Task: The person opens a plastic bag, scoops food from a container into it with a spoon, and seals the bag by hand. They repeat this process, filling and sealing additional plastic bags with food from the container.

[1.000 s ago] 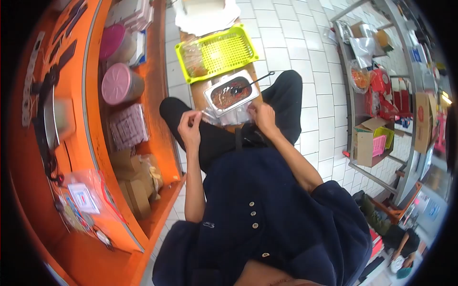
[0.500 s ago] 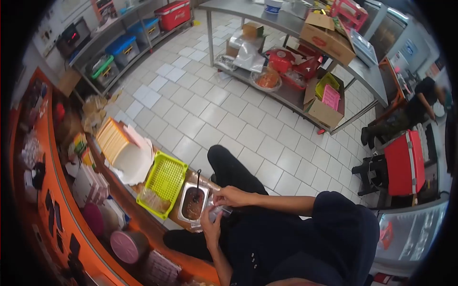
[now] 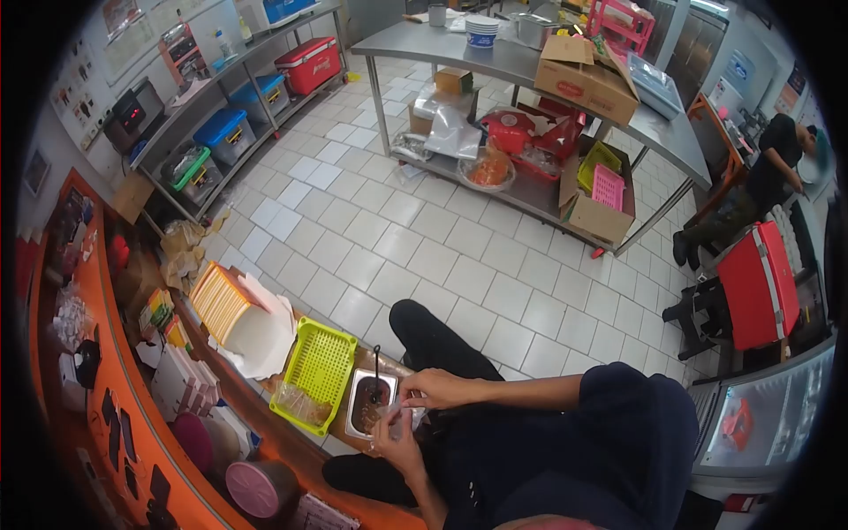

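Observation:
Both my hands work close together at a small clear plastic bag (image 3: 410,419) in front of my body. My right hand (image 3: 435,388) pinches its upper edge, and my left hand (image 3: 397,442) grips it from the near side. What the bag holds is too small to make out. Just beyond my hands sits a rectangular steel pan (image 3: 350,419) with reddish-brown food in it. A dark-handled utensil (image 3: 376,364) leans upright in the pan; its lower end is hidden. To the left is a lime-green plastic basket (image 3: 320,364), with a filled clear bag (image 3: 303,405) in its near end.
Left of the basket lies an open pack of stacked orange-edged items (image 3: 228,302). An orange counter (image 3: 190,481) runs along my left. Across the tiled floor stands a steel table (image 3: 424,49) with boxes. Another person (image 3: 771,177) works at far right, behind a red cooler (image 3: 758,287).
My view has tilted up and shifted slightly, so the room appears displaced. Both hands stay together on the bag, with the left hand's fingers raised a little. The other person has bent forward slightly.

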### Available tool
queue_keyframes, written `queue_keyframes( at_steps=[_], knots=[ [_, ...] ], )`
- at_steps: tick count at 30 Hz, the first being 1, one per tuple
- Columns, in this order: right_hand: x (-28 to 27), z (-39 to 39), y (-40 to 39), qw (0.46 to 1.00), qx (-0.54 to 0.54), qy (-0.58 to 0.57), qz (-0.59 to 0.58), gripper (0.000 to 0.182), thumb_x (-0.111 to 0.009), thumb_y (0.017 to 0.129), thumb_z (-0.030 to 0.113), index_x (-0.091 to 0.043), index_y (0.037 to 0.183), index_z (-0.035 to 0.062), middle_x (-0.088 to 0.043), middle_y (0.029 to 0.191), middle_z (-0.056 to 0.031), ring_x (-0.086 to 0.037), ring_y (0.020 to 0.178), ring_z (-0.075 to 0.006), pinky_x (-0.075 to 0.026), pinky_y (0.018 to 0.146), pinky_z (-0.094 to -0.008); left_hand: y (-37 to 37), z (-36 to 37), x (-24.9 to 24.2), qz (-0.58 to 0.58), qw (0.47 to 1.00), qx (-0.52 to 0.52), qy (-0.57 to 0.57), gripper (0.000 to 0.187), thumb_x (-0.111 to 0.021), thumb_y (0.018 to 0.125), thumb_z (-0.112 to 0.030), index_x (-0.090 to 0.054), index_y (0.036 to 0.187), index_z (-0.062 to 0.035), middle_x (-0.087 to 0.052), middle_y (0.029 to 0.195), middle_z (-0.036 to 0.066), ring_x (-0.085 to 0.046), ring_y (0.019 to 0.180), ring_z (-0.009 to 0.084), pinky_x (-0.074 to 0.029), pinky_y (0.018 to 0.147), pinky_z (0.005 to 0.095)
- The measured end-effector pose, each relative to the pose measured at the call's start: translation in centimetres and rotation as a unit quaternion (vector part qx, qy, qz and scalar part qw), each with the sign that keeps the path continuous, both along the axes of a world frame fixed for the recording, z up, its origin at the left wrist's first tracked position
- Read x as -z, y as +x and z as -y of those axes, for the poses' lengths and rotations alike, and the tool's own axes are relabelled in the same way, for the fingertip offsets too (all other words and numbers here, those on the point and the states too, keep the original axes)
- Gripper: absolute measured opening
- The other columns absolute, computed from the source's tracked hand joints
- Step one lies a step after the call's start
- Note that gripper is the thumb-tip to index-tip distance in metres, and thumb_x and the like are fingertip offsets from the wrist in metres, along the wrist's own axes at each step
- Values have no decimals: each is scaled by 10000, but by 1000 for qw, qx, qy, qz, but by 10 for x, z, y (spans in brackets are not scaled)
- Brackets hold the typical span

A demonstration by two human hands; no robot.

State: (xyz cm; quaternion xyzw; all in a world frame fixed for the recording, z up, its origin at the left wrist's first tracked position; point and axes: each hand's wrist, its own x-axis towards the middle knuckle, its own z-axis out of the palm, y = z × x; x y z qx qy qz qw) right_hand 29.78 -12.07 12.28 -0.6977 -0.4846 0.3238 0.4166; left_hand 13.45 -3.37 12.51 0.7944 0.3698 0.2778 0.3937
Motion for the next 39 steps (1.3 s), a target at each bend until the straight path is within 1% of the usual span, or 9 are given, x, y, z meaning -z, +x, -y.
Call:
queue_keyframes(
  at_steps=[1, 7, 20, 23, 25, 28, 31, 37, 39],
  knots=[
    [-3, -2, -6, 1000, -1, 24, 13, 196, -690, 925, 227, -663, 996, 47, -678, 872, -111, -672, 819, -286, -519, 719, -415, -1, 2, -4, 43, 991, 7, -124, 232, -756, 887, -153, -684, 953, 58, -694, 914, 125, -632, 865, 216, -485, 827, 346],
    [-12, -12, -13, 997, -42, 14, 57, 196, -709, 901, 234, -657, 973, 59, -668, 880, -102, -665, 835, -298, -512, 736, -432, -12, -9, 2, 80, 974, 3, -211, 224, -731, 917, -142, -700, 948, 77, -704, 858, 91, -628, 782, 129, -500, 736, 281],
    [-20, -21, -6, 995, -87, 20, -51, 151, -734, 883, 158, -695, 931, 20, -735, 873, -96, -713, 804, -181, -543, 714, -336, -13, -18, 1, 111, 980, 44, -161, 133, -644, 919, -40, -673, 961, 83, -704, 854, 97, -647, 756, 119, -508, 693, 271],
    [-25, -25, -6, 995, -90, 8, -53, 198, -688, 920, 203, -673, 944, 6, -721, 840, -116, -709, 780, -233, -540, 707, -373, -10, -18, -11, 78, 987, 50, -130, 159, -620, 953, -76, -658, 945, 78, -697, 831, 128, -655, 709, 203, -510, 677, 333],
    [-41, -25, -10, 989, -110, -37, 90, 251, -626, 924, 255, -680, 972, 15, -703, 841, -170, -682, 807, -349, -522, 721, -441, -9, -19, -5, 77, 995, 51, 45, 196, -590, 977, -112, -646, 939, 72, -661, 772, 151, -633, 674, 326, -495, 666, 413],
    [-41, -32, -14, 979, -174, -22, 108, 339, -512, 976, 292, -650, 953, -16, -679, 862, -203, -658, 838, -389, -510, 748, -466, -7, -14, -9, 80, 995, 20, 64, 202, -580, 976, -121, -628, 913, 65, -620, 757, 199, -602, 699, 422, -465, 658, 467],
    [-23, -39, -17, 982, -173, 30, 70, 376, -461, 1000, 311, -631, 956, -21, -659, 871, -220, -641, 846, -400, -490, 764, -481, -19, -25, -1, -21, 997, 53, 48, 205, -591, 959, -116, -604, 864, 65, -609, 746, 247, -604, 689, 437, -455, 622, 472],
    [-9, -49, -21, 974, -213, 5, -81, 401, -460, 1005, 309, -618, 884, -39, -635, 845, -231, -629, 810, -392, -475, 720, -469, -27, -35, -17, -33, 996, 68, 48, 254, -613, 915, -116, -570, 742, 64, -565, 622, 250, -578, 560, 435, -425, 530, 480],
    [-21, -51, -17, 977, -209, -5, -43, 409, -482, 992, 320, -615, 857, -42, -629, 826, -229, -618, 766, -386, -471, 694, -471, -26, -34, -11, -12, 997, 50, 62, 263, -623, 900, -120, -571, 726, 70, -556, 603, 244, -563, 539, 420, -418, 532, 474]
  ],
)
